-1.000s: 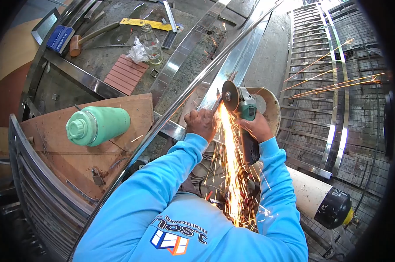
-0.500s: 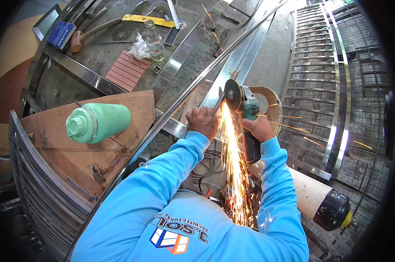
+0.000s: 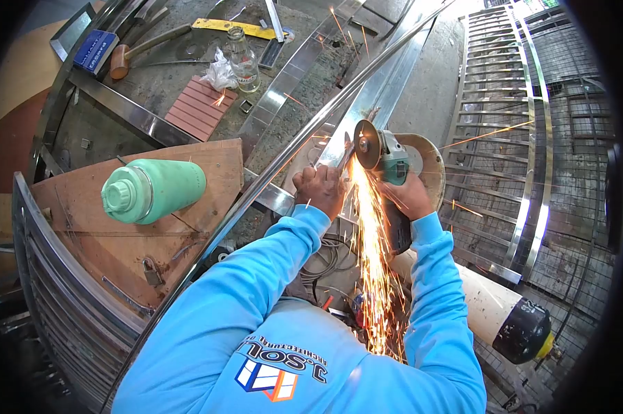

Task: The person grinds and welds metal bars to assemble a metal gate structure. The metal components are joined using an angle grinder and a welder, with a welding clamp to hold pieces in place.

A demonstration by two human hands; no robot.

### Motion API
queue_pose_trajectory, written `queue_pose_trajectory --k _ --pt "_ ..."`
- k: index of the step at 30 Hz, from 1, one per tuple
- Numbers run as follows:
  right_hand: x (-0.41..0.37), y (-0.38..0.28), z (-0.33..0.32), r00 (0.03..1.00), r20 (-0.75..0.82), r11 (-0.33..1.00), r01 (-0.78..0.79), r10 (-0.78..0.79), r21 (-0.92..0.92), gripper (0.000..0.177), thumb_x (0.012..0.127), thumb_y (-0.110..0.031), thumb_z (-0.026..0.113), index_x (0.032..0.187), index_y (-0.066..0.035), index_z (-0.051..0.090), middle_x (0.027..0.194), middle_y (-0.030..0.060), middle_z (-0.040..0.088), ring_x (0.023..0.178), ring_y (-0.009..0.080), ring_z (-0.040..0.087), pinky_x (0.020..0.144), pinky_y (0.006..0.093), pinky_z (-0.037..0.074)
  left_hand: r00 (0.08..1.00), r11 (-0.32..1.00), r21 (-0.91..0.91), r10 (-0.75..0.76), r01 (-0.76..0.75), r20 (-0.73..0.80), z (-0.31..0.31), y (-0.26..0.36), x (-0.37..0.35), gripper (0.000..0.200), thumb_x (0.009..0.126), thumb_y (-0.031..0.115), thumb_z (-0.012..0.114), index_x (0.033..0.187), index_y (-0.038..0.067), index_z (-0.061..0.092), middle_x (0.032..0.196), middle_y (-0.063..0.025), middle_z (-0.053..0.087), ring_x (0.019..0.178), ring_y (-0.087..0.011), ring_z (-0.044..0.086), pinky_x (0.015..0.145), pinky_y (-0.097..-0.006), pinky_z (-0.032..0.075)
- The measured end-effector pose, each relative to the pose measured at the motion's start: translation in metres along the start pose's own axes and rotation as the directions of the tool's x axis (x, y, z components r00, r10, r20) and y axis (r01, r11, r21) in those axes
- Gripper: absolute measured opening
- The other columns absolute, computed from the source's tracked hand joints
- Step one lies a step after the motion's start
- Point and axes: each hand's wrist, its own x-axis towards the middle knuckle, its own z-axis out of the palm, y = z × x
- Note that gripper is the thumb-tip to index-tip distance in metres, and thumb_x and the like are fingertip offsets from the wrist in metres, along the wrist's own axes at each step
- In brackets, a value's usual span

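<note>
My right hand [image 3: 413,197] is wrapped round the body of a teal and black angle grinder [image 3: 396,168]. Its dark disc [image 3: 368,144] touches metal just in front of my left hand [image 3: 319,190], and a thick stream of orange sparks [image 3: 370,255] pours down towards my lap. The left fingers are curled round a narrow metal piece [image 3: 348,149], most of which the hand hides. Beneath this contact lies a wide shiny metal bar [image 3: 384,86], running away to the top of the view.
A long thin tube [image 3: 284,160] crosses diagonally on the left. A green bottle [image 3: 156,191] and a padlock [image 3: 151,271] lie on a brown board [image 3: 111,252]. Further back are a glass bottle [image 3: 243,65] and mallet [image 3: 119,62]. A slatted metal frame [image 3: 494,127] and white cylinder [image 3: 484,300] are at right.
The sparks have changed shape, with some now flying near the glass bottle and over the slatted frame. Both hands and the grinder stay almost in place.
</note>
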Motion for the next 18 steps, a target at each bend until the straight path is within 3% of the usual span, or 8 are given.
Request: queue_pose_trajectory --k 2,5,8,11,14,17,18 --pt "0.014 0.032 0.006 0.997 0.013 0.989 0.068 -0.07 0.129 0.058 0.075 -0.031 0.083 0.117 0.003 0.065 0.104 0.0125 0.072 0.093 0.02 0.067 0.088 0.035 0.053 1.0 1.0 0.0 -0.002 0.002 -0.004 0.0 0.001 0.002 0.021 0.087 0.031 0.07 0.097 0.013 0.064 0.097 -0.0059 0.064 0.097 -0.03 0.058 0.089 -0.0515 0.038" --pt "-0.007 -0.011 0.002 1.0 0.003 0.997 -0.007 0.007 0.08 0.059 0.075 -0.033 0.083 0.119 0.002 0.065 0.103 0.0115 0.071 0.093 0.0202 0.066 0.088 0.0354 0.053 0.997 1.0 0.004 0.01 -0.009 -0.082 0.002 0.001 0.001 0.022 0.082 0.028 0.073 0.094 0.013 0.061 0.093 -0.0057 0.063 0.095 -0.0315 0.058 0.083 -0.0505 0.042" --pt "-0.007 -0.004 -0.001 0.999 0.0 0.999 0.04 -0.04 0.025 0.061 0.075 -0.035 0.084 0.12 0.002 0.064 0.105 0.0116 0.071 0.094 0.021 0.065 0.088 0.0347 0.053 0.999 1.0 0.014 0.026 -0.025 -0.045 -0.002 0.0 0.002 0.022 0.083 0.028 0.073 0.094 0.013 0.061 0.093 -0.0057 0.063 0.095 -0.0318 0.058 0.082 -0.051 0.042" --pt "-0.006 -0.002 0.004 0.975 -0.028 0.961 0.221 -0.219 0.168 0.063 0.075 -0.036 0.084 0.12 0.002 0.064 0.106 0.0128 0.071 0.095 0.0219 0.066 0.089 0.0347 0.053 0.999 1.0 0.001 0.023 -0.022 -0.049 -0.004 0.001 0.002 0.022 0.083 0.029 0.073 0.094 0.013 0.061 0.093 -0.0058 0.063 0.094 -0.0319 0.058 0.083 -0.051 0.042" --pt "0.005 0.024 0.002 0.975 -0.037 0.97 0.224 -0.221 0.099 0.063 0.075 -0.035 0.083 0.123 0.001 0.063 0.107 0.0126 0.071 0.095 0.0221 0.066 0.089 0.0354 0.053 1.0 1.0 0.027 -0.006 0.006 -0.01 -0.001 0.002 0.002 0.02 0.086 0.03 0.071 0.095 0.014 0.065 0.095 -0.0053 0.064 0.096 -0.0296 0.057 0.089 -0.0515 0.037" --pt "-0.006 -0.007 0.002 0.99 0.023 0.982 0.137 -0.141 0.131 0.06 0.075 -0.034 0.082 0.122 -0.001 0.064 0.106 0.0121 0.072 0.095 0.0216 0.067 0.088 0.0363 0.054 0.999 1.0 0.013 0.015 -0.014 -0.03 0.0 0.0 0.001 0.02 0.086 0.03 0.071 0.095 0.013 0.065 0.094 -0.0055 0.064 0.097 -0.0299 0.057 0.089 -0.0519 0.037" --pt "-0.006 -0.011 -0.001 0.996 0.03 0.995 0.085 -0.087 0.056 0.058 0.076 -0.033 0.081 0.121 -0.001 0.064 0.106 0.0119 0.072 0.094 0.0212 0.067 0.087 0.0362 0.054 1.0 1.0 0.012 0.011 -0.01 -0.03 0.0 0.0 0.001 0.019 0.086 0.03 0.071 0.095 0.013 0.065 0.094 -0.0055 0.064 0.097 -0.03 0.057 0.089 -0.0519 0.037"
